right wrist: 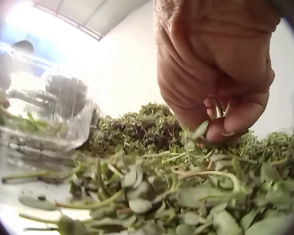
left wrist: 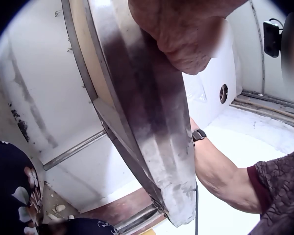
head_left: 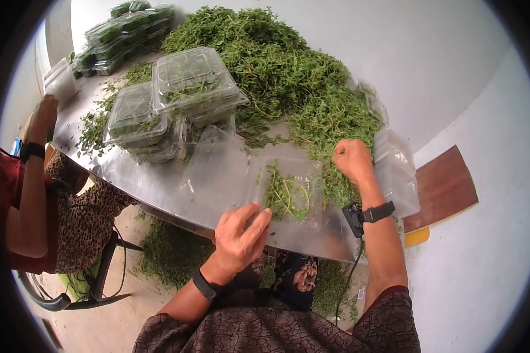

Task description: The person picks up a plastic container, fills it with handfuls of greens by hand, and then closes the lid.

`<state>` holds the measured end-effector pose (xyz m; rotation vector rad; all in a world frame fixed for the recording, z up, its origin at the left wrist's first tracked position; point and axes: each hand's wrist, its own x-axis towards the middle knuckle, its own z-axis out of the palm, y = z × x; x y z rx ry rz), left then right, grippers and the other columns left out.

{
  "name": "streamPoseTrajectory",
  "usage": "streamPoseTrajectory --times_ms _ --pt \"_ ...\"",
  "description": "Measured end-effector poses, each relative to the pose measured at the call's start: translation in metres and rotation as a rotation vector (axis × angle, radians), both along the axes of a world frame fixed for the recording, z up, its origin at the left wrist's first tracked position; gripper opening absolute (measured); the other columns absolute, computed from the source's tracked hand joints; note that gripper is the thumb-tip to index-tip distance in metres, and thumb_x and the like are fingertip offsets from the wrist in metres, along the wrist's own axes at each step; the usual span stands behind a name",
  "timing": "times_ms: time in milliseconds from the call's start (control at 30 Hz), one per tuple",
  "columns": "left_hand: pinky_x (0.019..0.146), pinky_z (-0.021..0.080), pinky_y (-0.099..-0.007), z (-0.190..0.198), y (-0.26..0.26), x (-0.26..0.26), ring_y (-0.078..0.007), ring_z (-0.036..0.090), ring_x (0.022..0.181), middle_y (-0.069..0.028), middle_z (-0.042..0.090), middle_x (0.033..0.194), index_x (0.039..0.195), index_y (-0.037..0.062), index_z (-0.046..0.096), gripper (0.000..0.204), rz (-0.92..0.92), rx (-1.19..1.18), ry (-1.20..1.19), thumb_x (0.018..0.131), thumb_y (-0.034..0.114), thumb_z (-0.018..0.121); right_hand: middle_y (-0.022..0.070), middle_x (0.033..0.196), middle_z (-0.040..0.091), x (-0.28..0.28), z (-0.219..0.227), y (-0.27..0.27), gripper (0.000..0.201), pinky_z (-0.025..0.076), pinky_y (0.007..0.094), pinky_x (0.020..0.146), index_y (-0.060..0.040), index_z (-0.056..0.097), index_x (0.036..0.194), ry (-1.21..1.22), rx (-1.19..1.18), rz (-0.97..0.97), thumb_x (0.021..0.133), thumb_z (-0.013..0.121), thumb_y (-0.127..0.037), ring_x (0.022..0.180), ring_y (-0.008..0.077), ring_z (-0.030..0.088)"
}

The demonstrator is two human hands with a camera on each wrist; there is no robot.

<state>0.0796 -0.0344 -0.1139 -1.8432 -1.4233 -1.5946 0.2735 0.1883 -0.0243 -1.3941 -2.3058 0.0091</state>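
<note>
My right hand (head_left: 354, 160) is over the near right part of a large heap of leafy greens (head_left: 259, 65). In the right wrist view, its curled fingers and thumb (right wrist: 242, 115) pinch a green sprig (right wrist: 201, 131) with small rounded leaves. Just left of it on the table lies an open clear plastic box (head_left: 312, 173), with a few sprigs (head_left: 287, 193) inside. The left hand (head_left: 241, 235) hovers at the box's near left corner, fingers loosely extended and holding nothing. In the left wrist view that hand (left wrist: 186, 36) overlaps the metal table edge.
Filled, lidded clear boxes (head_left: 197, 79) are stacked left of the heap, more packed boxes (head_left: 121, 35) at the far left. Nested empty boxes (head_left: 394, 170) stand on the right. Another person's arm (head_left: 35, 194) reaches in at left. More greens (head_left: 176, 250) lie under the table (head_left: 141, 179).
</note>
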Motion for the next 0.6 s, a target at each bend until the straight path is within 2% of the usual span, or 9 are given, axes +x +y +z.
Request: streamPoseTrajectory --times_ms 33,67,133,167,333,467,600 --pt "0.069 0.049 -0.0342 0.001 0.0 0.0 -0.0261 0.063 0.084 -0.0132 0.061 0.103 0.105 0.006 0.068 0.048 -0.007 -0.001 -0.005 0.058 -0.004 0.074 0.0166 0.061 0.061 0.002 0.007 -0.005 0.006 0.048 0.0413 0.055 -0.0036 0.065 0.073 0.112 0.035 0.043 0.068 0.067 -0.006 0.057 0.0305 0.062" --pt "0.07 0.051 -0.036 0.001 0.0 0.001 -0.0289 0.063 0.084 -0.015 0.062 0.101 0.105 0.0051 0.068 0.049 -0.016 -0.003 -0.009 0.056 -0.006 0.072 0.0166 0.061 0.061 0.002 0.016 -0.011 0.006 0.048 0.0413 0.055 -0.0036 0.065 0.073 0.111 0.032 0.044 0.068 0.067 -0.006 0.057 0.0305 0.062" --pt "0.07 0.051 -0.036 0.0 0.001 0.001 -0.0291 0.063 0.084 -0.0151 0.062 0.102 0.105 0.0051 0.068 0.049 -0.017 0.002 -0.01 0.057 -0.005 0.072 0.0054 0.064 0.061 -0.001 0.043 -0.027 0.008 0.046 0.0263 0.046 -0.0023 0.064 0.082 0.359 -0.323 -0.067 0.077 0.068 -0.006 0.051 0.0117 0.058" --pt "0.07 0.051 -0.0361 -0.001 0.002 0.001 -0.0293 0.063 0.084 -0.0152 0.062 0.102 0.105 0.0051 0.067 0.049 -0.018 0.011 -0.011 0.057 -0.005 0.072 0.0014 0.064 0.059 -0.002 0.056 -0.039 0.008 0.043 0.0182 0.043 -0.0016 0.064 0.088 0.442 -0.397 -0.021 0.082 0.067 -0.006 0.051 0.0056 0.055" --pt "0.07 0.05 -0.0361 0.001 0.002 0.002 -0.0293 0.063 0.085 -0.0151 0.062 0.103 0.105 0.0051 0.067 0.047 -0.011 -0.012 -0.013 0.059 -0.005 0.073 0.0028 0.065 0.06 -0.018 0.091 -0.086 0.011 0.043 0.0208 0.043 0.0012 0.062 0.09 0.548 -0.421 0.03 0.083 0.067 -0.006 0.051 0.0071 0.057" --pt "0.07 0.05 -0.0361 0.0 0.001 0.003 -0.0291 0.063 0.085 -0.0149 0.062 0.103 0.105 0.0052 0.067 0.046 -0.004 -0.013 -0.017 0.06 -0.004 0.074 0.0052 0.067 0.061 -0.034 0.083 -0.111 0.014 0.044 0.0228 0.043 0.0028 0.062 0.093 0.583 -0.512 0.081 0.084 0.067 -0.007 0.054 0.0097 0.06" --pt "0.07 0.049 -0.0357 0.0 0.002 0.001 -0.0287 0.063 0.086 -0.0149 0.062 0.104 0.105 0.0057 0.067 0.047 -0.009 -0.007 -0.013 0.06 -0.004 0.074 0.0066 0.069 0.064 -0.039 0.077 -0.124 0.021 0.044 0.0232 0.044 0.0033 0.063 0.101 0.44 -0.622 0.102 0.086 0.066 -0.012 0.056 0.01 0.062"
